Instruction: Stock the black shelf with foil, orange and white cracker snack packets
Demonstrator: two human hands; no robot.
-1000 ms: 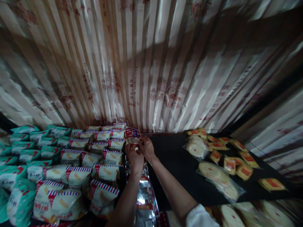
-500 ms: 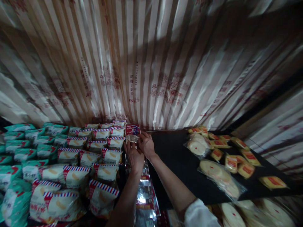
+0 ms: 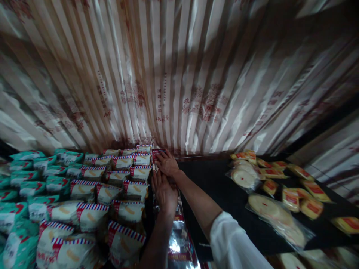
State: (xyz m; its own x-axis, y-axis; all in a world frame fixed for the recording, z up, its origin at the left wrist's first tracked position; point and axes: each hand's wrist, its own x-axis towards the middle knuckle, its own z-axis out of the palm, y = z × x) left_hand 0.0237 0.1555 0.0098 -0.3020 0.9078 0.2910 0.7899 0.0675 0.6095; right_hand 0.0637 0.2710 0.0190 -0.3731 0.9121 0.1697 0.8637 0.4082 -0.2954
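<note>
A column of flat, shiny dark-red packets (image 3: 179,237) runs away from me along the shelf. Its far end is a red packet (image 3: 159,151) near the curtain. My right hand (image 3: 167,164) lies with stretched fingers on that far packet. Just nearer to me, my left hand (image 3: 165,192) rests palm down on the column, fingers extended and close to the right wrist. Neither hand is wrapped round anything that I can see. Both hands hide the part of the column beneath them.
Left of the column stand rows of white bread bags with striped tops (image 3: 92,216), then green bags (image 3: 30,188). On the black shelf (image 3: 207,179) to the right lie yellow-and-red packets (image 3: 311,207) and bagged round flatbreads (image 3: 277,216). A pleated printed curtain (image 3: 174,93) hangs behind.
My right hand has moved onto the far red packet, its fingers now laid out flat. The silvery wrapper between my hands is covered. The view has shifted slightly, moving the shelf goods.
</note>
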